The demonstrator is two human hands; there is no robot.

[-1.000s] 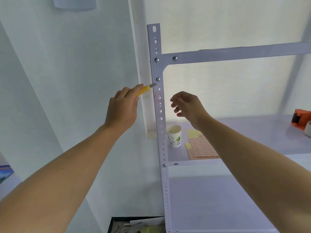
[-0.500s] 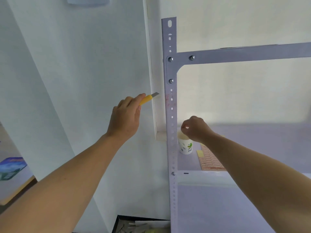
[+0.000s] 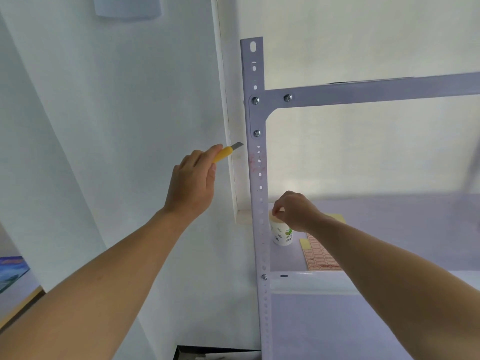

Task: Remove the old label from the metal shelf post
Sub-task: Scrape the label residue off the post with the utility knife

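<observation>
A person stands at a pale metal shelf post [image 3: 255, 193], both bare arms raised toward it. The left hand [image 3: 192, 183] is wrapped around a yellow utility knife [image 3: 225, 153], whose short grey blade points up and to the right, its tip just beside the post's left edge but apart from it. On the post's face, level with the blade and below the lowest of three bolts, faint reddish label residue [image 3: 257, 162] smears the metal around the punched holes; whether any paper of the label is left there cannot be told.

The right hand [image 3: 294, 213] hangs lower, curled over the mouth of a white paper cup [image 3: 281, 233], thumb and fingertips pinched together; what, if anything, they grip is too small to make out. The cup stands upright on the shelf [image 3: 389, 229] just right of the post. Near it on the same shelf lie a sheet of red-bordered labels [image 3: 318, 257] and a yellow backing paper [image 3: 304, 242]. A white wall [image 3: 117, 113] fills the space left of the post.
</observation>
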